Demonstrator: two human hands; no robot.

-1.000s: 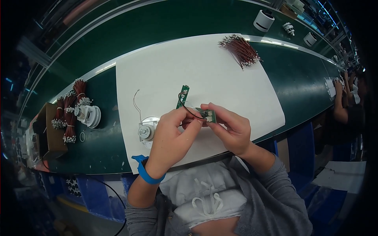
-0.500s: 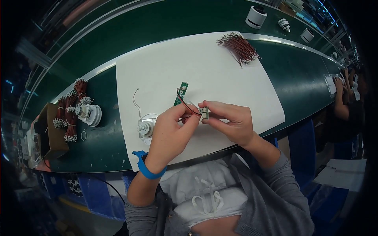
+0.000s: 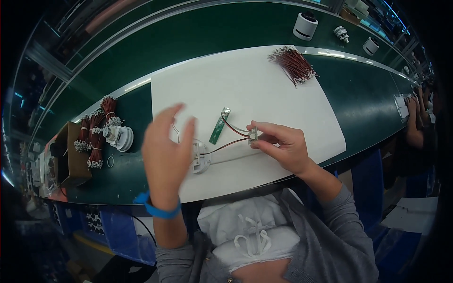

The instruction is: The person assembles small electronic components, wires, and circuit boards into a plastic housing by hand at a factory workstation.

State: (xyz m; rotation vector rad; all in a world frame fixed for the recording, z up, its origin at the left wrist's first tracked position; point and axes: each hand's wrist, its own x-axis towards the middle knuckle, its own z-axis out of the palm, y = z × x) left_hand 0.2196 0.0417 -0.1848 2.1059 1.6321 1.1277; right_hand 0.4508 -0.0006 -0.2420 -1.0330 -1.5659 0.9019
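My right hand pinches a small circuit board with pale connectors between thumb and fingers, held over the white sheet. Two runs of dark red and black wire leave it. One goes to a narrow green circuit board lying on the sheet; the other reaches a white round motor unit. My left hand, with a blue wristband, is raised with thumb and fingers apart and nothing in it. It covers part of the motor unit, and a thin pale cable shows behind its fingers.
A bundle of red-brown wires lies at the sheet's far right corner. Further wire bundles, a white motor unit and a cardboard box are at the left. White cylindrical housings stand at the back. Another person's arm is far right.
My left hand has let go of the wires by the small board and moved left, opening. My right hand still holds the board, slightly further right. The whole view has shifted a little.
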